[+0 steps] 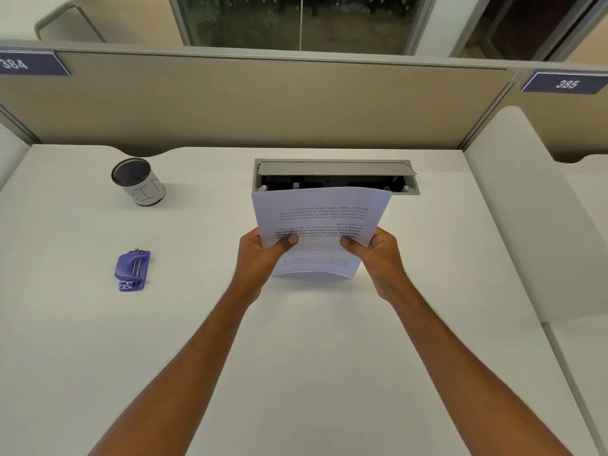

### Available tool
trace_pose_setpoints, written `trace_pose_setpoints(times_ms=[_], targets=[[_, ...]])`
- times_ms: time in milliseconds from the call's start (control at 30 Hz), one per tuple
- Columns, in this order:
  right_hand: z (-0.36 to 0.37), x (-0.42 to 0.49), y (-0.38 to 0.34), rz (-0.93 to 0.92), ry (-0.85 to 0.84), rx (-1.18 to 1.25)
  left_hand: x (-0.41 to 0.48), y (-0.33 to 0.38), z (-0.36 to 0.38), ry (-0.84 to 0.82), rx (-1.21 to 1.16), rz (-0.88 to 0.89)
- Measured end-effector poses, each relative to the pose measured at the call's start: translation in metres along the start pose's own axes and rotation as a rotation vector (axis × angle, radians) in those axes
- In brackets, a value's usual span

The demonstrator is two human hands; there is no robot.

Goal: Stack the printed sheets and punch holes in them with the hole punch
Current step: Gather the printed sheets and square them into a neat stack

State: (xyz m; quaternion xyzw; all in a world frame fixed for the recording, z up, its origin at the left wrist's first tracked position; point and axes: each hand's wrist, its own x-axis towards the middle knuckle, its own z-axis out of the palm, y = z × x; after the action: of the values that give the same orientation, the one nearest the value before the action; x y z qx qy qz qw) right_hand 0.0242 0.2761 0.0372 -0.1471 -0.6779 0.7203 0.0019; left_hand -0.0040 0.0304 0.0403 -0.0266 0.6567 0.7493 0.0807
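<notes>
A stack of white printed sheets [319, 218] is held upright over the middle of the white desk [98, 340], its lower edge close to the surface and its text upside down to me. My left hand [263, 255] grips the stack's left side, thumb on the front. My right hand [378, 255] grips the right side the same way. The purple hole punch [132, 269] lies on the desk well to the left of my hands, untouched.
A black mesh cup with a white label [139, 182] stands at the back left. An open cable hatch [335, 176] is sunk into the desk just behind the sheets. Beige partitions [263, 103] close the back; a white divider [526, 209] rises on the right.
</notes>
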Motion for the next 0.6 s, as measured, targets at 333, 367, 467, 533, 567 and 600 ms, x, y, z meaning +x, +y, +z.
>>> trace_pose_setpoints(times_ms=[333, 367, 467, 533, 567, 600], targets=[[-0.012, -0.001, 0.016, 0.035, -0.037, -0.008, 0.001, 0.000, -0.005, 0.021, -0.021, -0.021], [-0.016, -0.001, 0.017, 0.041, -0.037, -0.008, 0.002, 0.003, -0.006, 0.028, -0.044, -0.017], [-0.027, -0.004, 0.020, 0.063, -0.022, 0.009, 0.007, 0.012, -0.010, 0.068, -0.143, -0.022], [-0.030, -0.006, 0.022, 0.074, -0.019, 0.044, 0.009, 0.018, -0.011, 0.078, -0.219, -0.026], [-0.030, -0.007, 0.022, 0.079, -0.020, 0.083, 0.009, 0.021, -0.010, 0.073, -0.247, -0.025], [-0.028, -0.008, 0.021, 0.087, -0.023, 0.136, 0.009, 0.023, -0.008, 0.065, -0.270, -0.022]])
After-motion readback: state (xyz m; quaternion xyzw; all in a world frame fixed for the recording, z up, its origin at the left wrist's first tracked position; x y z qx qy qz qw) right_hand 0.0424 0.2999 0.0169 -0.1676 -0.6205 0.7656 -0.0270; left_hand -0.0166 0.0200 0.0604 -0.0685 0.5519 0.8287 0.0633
